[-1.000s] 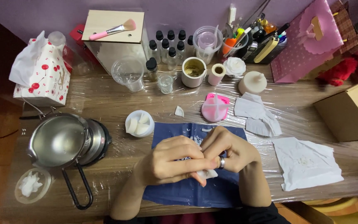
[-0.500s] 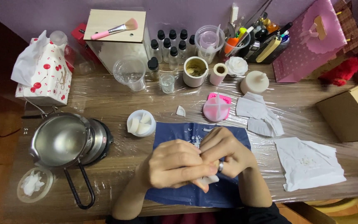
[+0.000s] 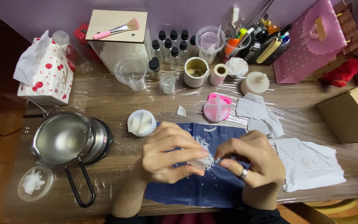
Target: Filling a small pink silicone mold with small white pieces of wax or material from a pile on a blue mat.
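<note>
Left hand [image 3: 166, 155]: curled around a small white waxy lump [image 3: 201, 161], which is pinched at the fingertips.
Right hand [image 3: 251, 164]: closed on a thin metal tool [image 3: 224, 157], whose tip is laid against the lump; a ring is worn.
Waxy lump: held over a dark blue cloth [image 3: 195, 186], where white flakes [image 3: 201, 143] are scattered.
Bench [image 3: 104, 99]: wood, covered with glossy, wrinkled clear film.
Pot [image 3: 61, 139]: round, polished steel, set left of the cloth.
Mould [image 3: 217, 108]: pink, round, beyond the cloth.
Packages: a white tissue box with red cherries [image 3: 46, 76] far left; a pink dotted gift bag [image 3: 311, 41] far right; a brown carton [image 3: 353, 112] at the right edge.
</note>
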